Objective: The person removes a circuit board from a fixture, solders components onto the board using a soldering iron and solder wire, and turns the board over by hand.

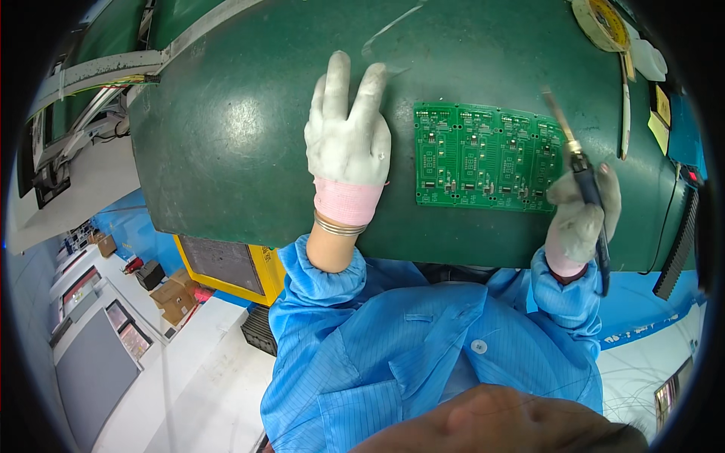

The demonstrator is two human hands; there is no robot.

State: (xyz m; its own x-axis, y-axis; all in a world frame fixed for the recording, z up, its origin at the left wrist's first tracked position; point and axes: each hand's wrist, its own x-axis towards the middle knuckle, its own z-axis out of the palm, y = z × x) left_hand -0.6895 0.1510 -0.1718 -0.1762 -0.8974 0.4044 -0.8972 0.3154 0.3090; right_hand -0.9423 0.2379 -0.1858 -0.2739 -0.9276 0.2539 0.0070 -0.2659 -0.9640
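My left hand (347, 147), in a white glove with a pink cuff, lies over the green mat with its fingers stretched out and apart, holding nothing. To its right, a green circuit board panel (483, 158) with several repeated sections and small parts lies flat. My gloved right hand (575, 226) is closed round the dark handle of a soldering iron (584, 180). The iron's metal tip points up and away, above the mat just past the panel's right edge. The right fingers are beside the panel's lower right corner and partly cover it in this view.
The green mat (226, 151) covers the bench. At the far right are a tape roll (600, 26), a white bottle (648, 60), yellow notes (659, 113) and a blue box (686, 132). A metal frame (106, 79) borders the left; a yellow-edged crate (223, 268) stands below the bench.
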